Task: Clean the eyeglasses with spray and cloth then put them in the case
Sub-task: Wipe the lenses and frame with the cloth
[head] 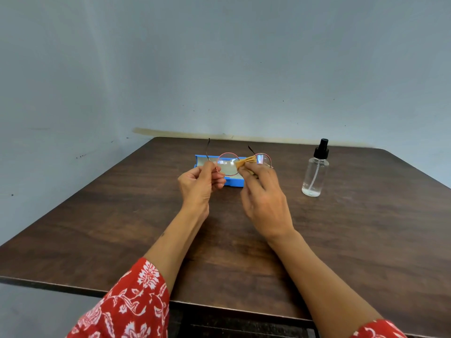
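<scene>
Eyeglasses (228, 164) held up above open blue case (234, 182). Left hand (200, 185) pinches rim at hinge; right hand (262, 198) presses tan cloth (245, 162) on lens. Thin wire frame looks light, bendable, so grip rim, not lens.

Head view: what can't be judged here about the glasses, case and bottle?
- Blue case: interior hidden behind eyeglasses and both hands.
- Right lens: mostly covered by tan cloth and right hand.
- Spray bottle: liquid level too clear to read.
</scene>
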